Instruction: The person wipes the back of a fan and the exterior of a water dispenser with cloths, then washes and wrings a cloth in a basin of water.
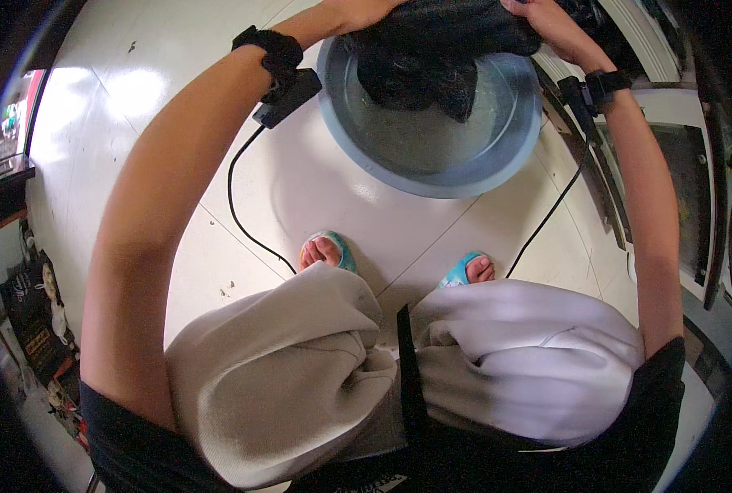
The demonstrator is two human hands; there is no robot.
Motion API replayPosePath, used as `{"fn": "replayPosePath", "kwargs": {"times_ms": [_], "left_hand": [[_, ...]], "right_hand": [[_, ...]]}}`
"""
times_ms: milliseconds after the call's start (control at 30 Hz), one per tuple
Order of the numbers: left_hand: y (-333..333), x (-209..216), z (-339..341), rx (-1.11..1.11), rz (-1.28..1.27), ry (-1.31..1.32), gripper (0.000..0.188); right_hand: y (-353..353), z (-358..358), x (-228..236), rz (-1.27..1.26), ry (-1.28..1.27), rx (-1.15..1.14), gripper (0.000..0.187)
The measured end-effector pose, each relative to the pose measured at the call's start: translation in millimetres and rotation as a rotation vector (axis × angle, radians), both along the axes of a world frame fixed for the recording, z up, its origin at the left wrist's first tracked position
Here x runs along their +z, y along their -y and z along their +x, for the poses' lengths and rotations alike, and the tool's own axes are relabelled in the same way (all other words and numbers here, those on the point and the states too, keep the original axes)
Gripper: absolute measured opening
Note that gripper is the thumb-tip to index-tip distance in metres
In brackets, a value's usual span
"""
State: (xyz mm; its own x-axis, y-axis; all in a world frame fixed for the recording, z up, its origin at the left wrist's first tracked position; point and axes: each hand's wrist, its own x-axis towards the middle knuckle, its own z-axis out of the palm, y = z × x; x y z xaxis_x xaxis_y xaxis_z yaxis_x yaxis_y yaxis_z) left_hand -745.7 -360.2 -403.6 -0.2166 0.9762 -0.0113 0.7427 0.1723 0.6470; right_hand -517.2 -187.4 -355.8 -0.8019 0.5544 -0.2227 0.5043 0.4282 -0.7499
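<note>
Nearest to us are our knees in light grey trousers (300, 370), bent as we sit or squat, with the hem of a dark top (136, 444) along the lower edge. Just past the knees our two feet in turquoise sandals (333, 251) rest on the pale tiled floor (136, 90), toes pointing toward a round grey-blue basin (432, 164) that stands on the floor in front of them.

Both our forearms reach forward to the basin, each with a black band at the wrist carrying a small black device (288, 90) from which a thin black cable (239, 205) runs back toward us. Our left hand (358, 12) is clenched on the left end of a dark wet cloth (432, 57); our right hand (547, 20) grips its right end. Both sit near the upper edge of the view, so the fingers are only partly seen.

The cloth is bunched between the hands and hangs down into the basin, its lower folds over the shallow, clear water inside; whether they touch the water we cannot tell.

To the right of the basin a white frame with a dark panel (678, 189) borders the floor. At the far left, dark packages and small items (33, 312) sit in shadow.
</note>
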Motion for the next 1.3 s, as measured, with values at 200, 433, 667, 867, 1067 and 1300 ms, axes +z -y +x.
{"fn": "replayPosePath", "kwargs": {"times_ms": [200, 433, 667, 867, 1067, 1300], "left_hand": [[21.5, 29.4, -12.2, -0.193, -0.035, 0.005, 0.045], [-6.0, 64.2, -22.7, 0.120, -0.139, -0.036, 0.033], [1.9, 45.7, -20.0, -0.144, -0.325, 0.135, 0.025], [19.3, 45.4, -9.1, -0.502, -0.850, 0.138, 0.052], [13.2, 44.7, -4.2, -0.618, -1.019, 0.156, 0.043], [7.7, 89.7, -18.6, -0.407, -0.846, 0.458, 0.026]], "right_hand": [[9.0, -3.2, 14.5, -0.067, -0.181, -0.102, 0.011], [10.6, 0.1, 30.9, -0.157, -0.227, -0.044, 0.019], [3.4, 13.4, 14.0, -0.245, 0.293, 0.127, 0.036], [13.7, 17.6, 0.1, -0.134, 0.501, 0.543, 0.034], [17.3, 14.5, -12.9, -0.085, 0.653, 0.550, 0.038], [-19.3, 39.9, -4.8, -0.226, 0.198, 0.256, 0.045]]}}
